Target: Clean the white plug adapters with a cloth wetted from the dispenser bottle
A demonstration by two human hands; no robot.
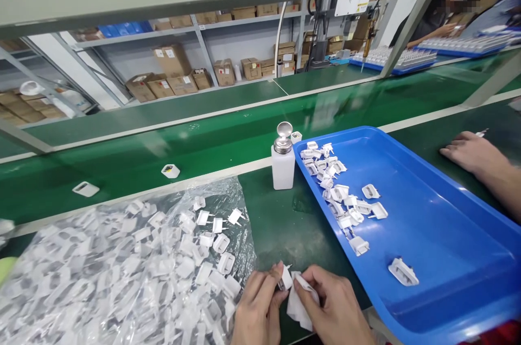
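My left hand [258, 304] pinches a small white plug cover with metal pins [286, 278] above the green bench. Close beside it, my right hand [331, 301] grips a folded white cloth [300, 310], its upper edge against or very near the plug cover. To the left, a clear plastic bag [179, 193] holds many more of these white plug covers. On my right is a blue tray [439, 225] with plug covers heaped along its left side and one lone plug cover [402, 272] nearer me.
A white pump bottle [283, 163] with its metal lid raised stands between bag and tray. White housings [171, 171] sit on the green conveyor [215, 144]. At right, another person's hand [474, 151] holds a small part. Shelves with cardboard boxes [171, 60] stand behind.
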